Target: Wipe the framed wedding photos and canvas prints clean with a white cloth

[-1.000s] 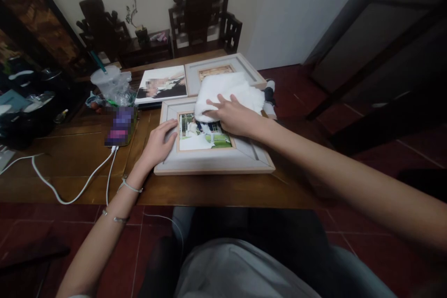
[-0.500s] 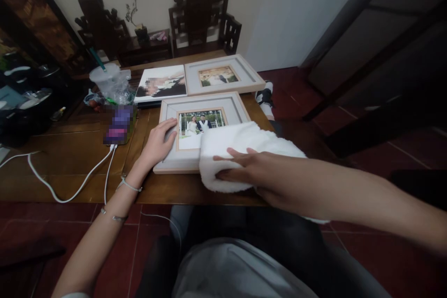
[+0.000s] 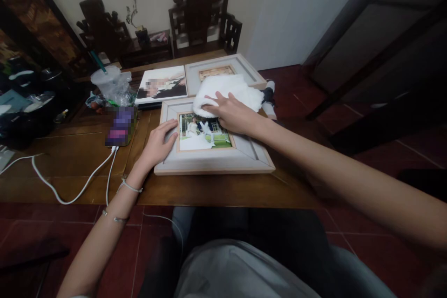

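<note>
Right fingers in the cloth, left fingers flat on the frame.
Over my remote feed, the right hand (image 3: pixel 234 114) grasps a white cloth (image 3: pixel 232 86), while the left hand (image 3: pixel 160 143) lies relaxed along the left border of the near picture frame (image 3: pixel 206 162), which sits between both hands. Just past the right fingers, the cloth hides part of the far picture frame (image 3: pixel 246 66). Beyond the left fingers I see a white-edged print (image 3: pixel 164 84), and left of them a phone (image 3: pixel 120 126) with white cables (image 3: pixel 78 198). Half a second ago the cloth covered the frame's near right corner; now that corner shows. Nearer than the left fingers, bare wood runs to the table's (image 3: pixel 226 192) front edge; right of the right wrist, the tabletop ends above red floor (image 3: pixel 293 84).
</note>
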Motion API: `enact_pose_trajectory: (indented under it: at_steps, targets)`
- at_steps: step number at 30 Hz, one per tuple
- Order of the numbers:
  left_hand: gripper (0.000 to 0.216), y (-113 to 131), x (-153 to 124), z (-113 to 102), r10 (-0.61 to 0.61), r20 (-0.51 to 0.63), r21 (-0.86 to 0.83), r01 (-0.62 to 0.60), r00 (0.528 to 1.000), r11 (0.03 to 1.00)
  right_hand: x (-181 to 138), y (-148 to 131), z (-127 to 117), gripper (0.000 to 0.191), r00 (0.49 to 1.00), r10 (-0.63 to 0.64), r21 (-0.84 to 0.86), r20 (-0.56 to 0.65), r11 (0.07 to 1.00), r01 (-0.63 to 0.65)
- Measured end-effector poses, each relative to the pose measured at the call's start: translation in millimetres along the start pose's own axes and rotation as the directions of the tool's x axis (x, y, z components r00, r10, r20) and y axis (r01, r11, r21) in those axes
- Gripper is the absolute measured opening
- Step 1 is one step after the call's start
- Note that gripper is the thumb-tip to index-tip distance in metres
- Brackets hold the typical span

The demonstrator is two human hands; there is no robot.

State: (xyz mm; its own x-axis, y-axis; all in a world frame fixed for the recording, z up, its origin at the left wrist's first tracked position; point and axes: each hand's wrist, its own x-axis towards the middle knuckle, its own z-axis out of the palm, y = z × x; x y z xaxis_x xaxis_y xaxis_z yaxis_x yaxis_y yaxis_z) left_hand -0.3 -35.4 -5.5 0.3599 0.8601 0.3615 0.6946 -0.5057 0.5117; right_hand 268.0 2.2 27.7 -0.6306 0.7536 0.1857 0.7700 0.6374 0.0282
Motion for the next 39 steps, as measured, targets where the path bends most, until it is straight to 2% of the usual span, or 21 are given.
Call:
enact_pose_trajectory:
  at_steps: [2, 5, 9, 11, 15, 18, 21, 25, 30, 32, 35, 39]
  targets:
    - [0.035, 0.1, 0.0, 0.3, -0.003, -0.004, -0.004, 0.003, 1.000, 1.000, 0.2, -4.2, 1.4, 0.073, 0.999, -0.013, -0.004, 0.051, 1.000, 0.013]
    - [0.035, 0.4, 0.1, 0.9, -0.008, -0.011, -0.004, 0.008, 1.000, 1.000, -16.2, -22.0, -7.3, 0.074, 0.985, -0.058, 0.033, 0.162, 0.998, 0.054]
    - [0.036, 1.1, 0.2, 1.5, -0.006, -0.011, 0.002, 0.006, 1.000, 1.000, -56.3, -46.6, -41.7, 0.075, 0.940, -0.142, 0.146, 0.311, 0.984, 0.100]
    - [0.037, 1.4, 0.2, 1.6, -0.003, -0.012, 0.004, 0.003, 1.000, 1.000, -74.6, -54.1, -64.0, 0.072, 0.916, -0.168, 0.237, 0.364, 0.968, 0.083]
    - [0.036, 1.8, 0.0, 1.7, -0.001, -0.008, 0.015, 0.001, 1.000, 1.000, -94.8, -65.1, -91.9, 0.067, 0.889, -0.213, 0.362, 0.405, 0.931, 0.058]
    - [0.036, 2.0, -0.1, 1.3, 0.011, -0.002, 0.018, -0.010, 1.000, 1.000, -93.9, -70.5, -83.9, 0.067, 0.919, -0.222, 0.332, 0.324, 0.937, 0.109]
    - [0.036, 1.7, 0.0, 1.0, 0.020, 0.000, 0.015, -0.020, 1.000, 1.000, -80.2, -64.3, -59.1, 0.071, 0.955, -0.181, 0.222, 0.233, 0.966, 0.129]
    - [0.035, 0.6, 0.4, 0.7, 0.020, -0.002, 0.002, -0.020, 1.000, 1.000, -48.1, -34.6, -28.1, 0.074, 0.987, -0.108, 0.101, 0.117, 0.990, 0.096]
    - [0.034, -0.5, 1.0, 0.5, 0.021, -0.001, -0.007, -0.021, 1.000, 1.000, -8.2, -2.1, -8.1, 0.073, 0.999, -0.014, 0.051, 0.048, 0.999, 0.011]
    - [0.034, -0.6, 1.1, 0.5, 0.018, -0.003, -0.006, -0.018, 1.000, 1.000, -1.2, -1.0, -4.1, 0.075, 0.998, -0.027, 0.040, 0.050, 0.999, 0.025]
    - [0.035, -0.4, 1.0, 0.5, 0.015, -0.008, -0.010, -0.015, 1.000, 1.000, -6.3, -12.5, -6.0, 0.078, 0.991, -0.056, 0.056, 0.118, 0.997, 0.049]
    - [0.036, 0.1, 0.6, 0.6, 0.011, -0.010, -0.010, -0.011, 1.000, 1.000, -35.8, -38.5, -32.0, 0.079, 0.953, -0.103, 0.160, 0.287, 0.985, 0.058]
